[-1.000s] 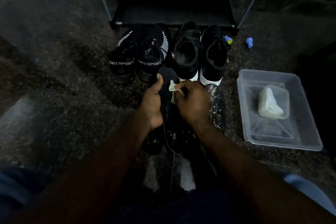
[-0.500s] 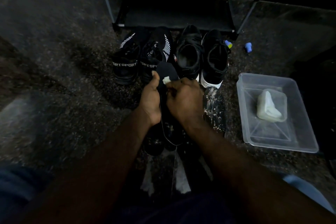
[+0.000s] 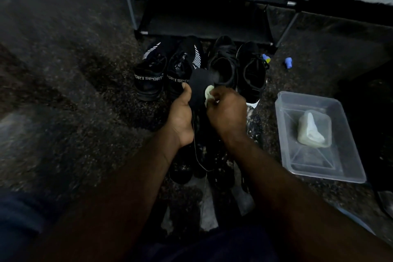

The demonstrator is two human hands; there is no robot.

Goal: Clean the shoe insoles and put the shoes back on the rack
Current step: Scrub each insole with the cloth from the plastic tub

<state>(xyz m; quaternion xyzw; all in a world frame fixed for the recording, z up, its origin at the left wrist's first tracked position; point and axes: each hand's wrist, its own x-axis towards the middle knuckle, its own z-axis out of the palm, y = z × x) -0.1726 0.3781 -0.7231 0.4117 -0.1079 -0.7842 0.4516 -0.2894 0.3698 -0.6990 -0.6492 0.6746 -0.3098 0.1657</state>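
A dark insole is held at the centre of the view above the floor, its rounded end pointing far, toward the shoes. The left hand grips the insole's left edge with the thumb laid along the top; its other fingers are hidden beneath. The right hand has its fingers closed in a pinch on a small pale wipe, which is pressed to the insole's upper face. Beneath the wrists lie further dark, speckled pieces, probably more insoles, though the dim light leaves this uncertain. Just beyond the hands, four shoes stand side by side on the floor: a striped pair lettered SPORT on the left and a plain black pair on the right. The rack stands behind them, and what shows of its shelves carries no shoes. Two small blue pieces lie at far right of the shoes. A clear tub with a pale pack inside sits well to the right. The step in hand appears to be wiping this insole. The next move calls for drawing the wipe along the insole's full length while the left hand steadies it. The insole would then go back into its shoe, but which shoe cannot be told.
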